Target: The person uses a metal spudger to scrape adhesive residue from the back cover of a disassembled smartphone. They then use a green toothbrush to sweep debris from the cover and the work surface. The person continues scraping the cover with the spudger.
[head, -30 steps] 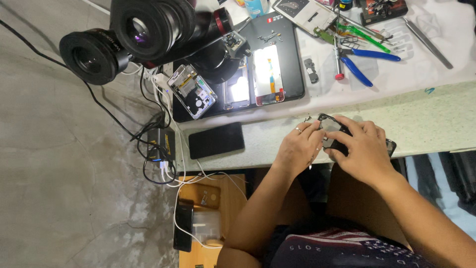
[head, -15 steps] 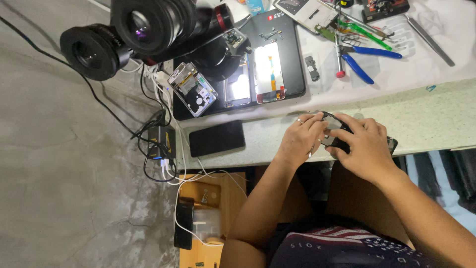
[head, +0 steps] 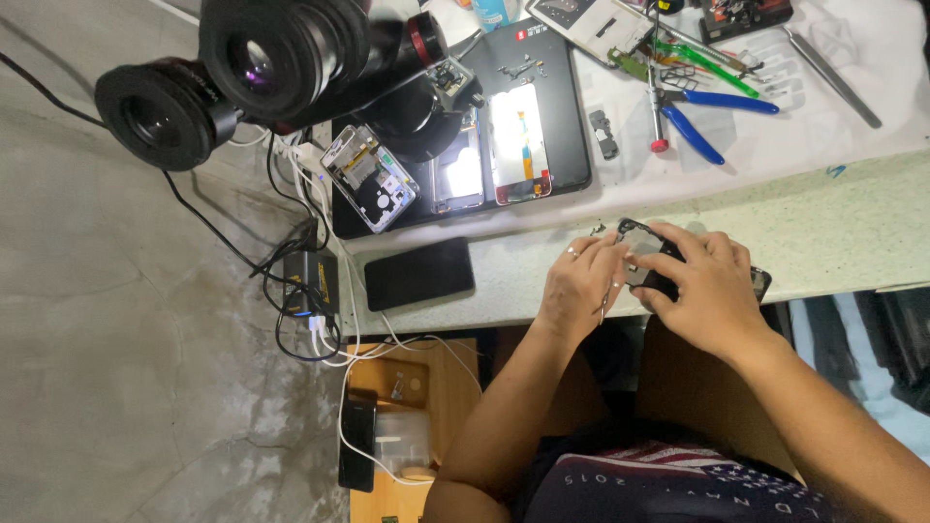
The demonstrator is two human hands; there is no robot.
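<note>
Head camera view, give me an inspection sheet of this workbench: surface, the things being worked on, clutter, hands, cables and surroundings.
Surface: pale speckled bench edge, white sheet behind it.
Job's things: dark opened phone held at the bench edge; thin metal tool in the left hand.
Clutter: black mat with two lit phone screens, opened phone frame, black phone lying flat, blue-handled pliers, green tool, tweezers, microscope eyepieces.
Hands: left hand and right hand both on the opened phone.
Cables: black and white cables tangled beside a power adapter.
Surroundings: grey concrete floor, wooden shelf below the bench.
</note>
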